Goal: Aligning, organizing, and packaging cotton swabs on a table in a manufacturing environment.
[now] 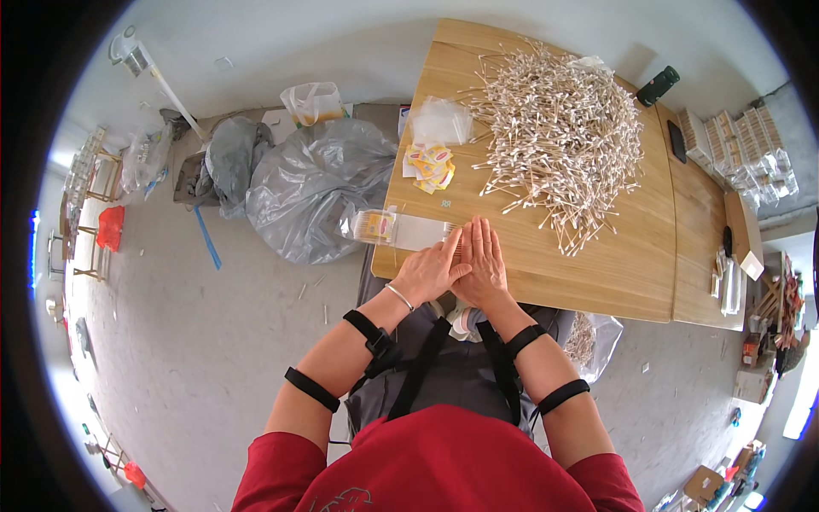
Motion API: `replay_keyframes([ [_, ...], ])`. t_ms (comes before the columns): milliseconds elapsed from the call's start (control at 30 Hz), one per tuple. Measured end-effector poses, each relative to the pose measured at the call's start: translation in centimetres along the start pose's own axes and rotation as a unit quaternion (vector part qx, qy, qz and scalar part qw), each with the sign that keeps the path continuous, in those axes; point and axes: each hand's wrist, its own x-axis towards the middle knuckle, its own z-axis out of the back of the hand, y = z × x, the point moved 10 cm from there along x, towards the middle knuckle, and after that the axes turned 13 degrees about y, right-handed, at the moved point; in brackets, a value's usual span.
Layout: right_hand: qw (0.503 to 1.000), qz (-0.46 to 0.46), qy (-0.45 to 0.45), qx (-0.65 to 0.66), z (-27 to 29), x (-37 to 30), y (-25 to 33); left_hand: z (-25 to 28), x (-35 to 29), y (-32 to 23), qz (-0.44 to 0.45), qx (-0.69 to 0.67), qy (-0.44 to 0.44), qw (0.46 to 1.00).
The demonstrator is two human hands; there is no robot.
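My left hand (pixel 431 271) and my right hand (pixel 484 266) meet at the near left edge of the wooden table (pixel 589 286). The right hand's fingers are straight and held side by side; the left hand's fingers press against them. A small row of cotton swabs (pixel 450 229) shows at the fingertips, mostly hidden by the hands. Left of them lies a long clear plastic piece (pixel 418 233), and beside it a clear box with a yellow label (pixel 374 225). A big loose heap of cotton swabs (pixel 559 128) covers the table's far middle.
Yellow printed cards (pixel 431 166) and a stack of clear plastic bags (pixel 441 121) lie at the table's left. A dark green bottle (pixel 658 86) stands at the far right. A large grey plastic bag (pixel 320 188) sits left of the table. Packed clear boxes (pixel 738 145) are stacked at right.
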Motion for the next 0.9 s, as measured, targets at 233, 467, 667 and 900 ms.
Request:
replay_keyframes([
  [233, 0.999, -0.009, 0.029, -0.022, -0.2, 0.1, -0.1, -0.2, 0.4, 0.6, 0.019, -0.006, 0.010, 1.000],
  [467, 0.999, -0.012, 0.040, -0.022, -0.1, -0.1, 0.0, 0.1, 0.8, 0.7, 0.023, -0.009, -0.001, 1.000],
  [667, 0.998, -0.021, 0.059, 0.005, 0.4, 0.0, 0.1, 0.3, 1.4, 1.1, 0.040, 0.021, 0.017, 0.999],
  [900, 0.997, -0.021, 0.074, 0.008, 0.5, -0.1, -0.4, 1.9, 3.0, 0.3, 0.080, 0.043, 0.042, 0.995],
])
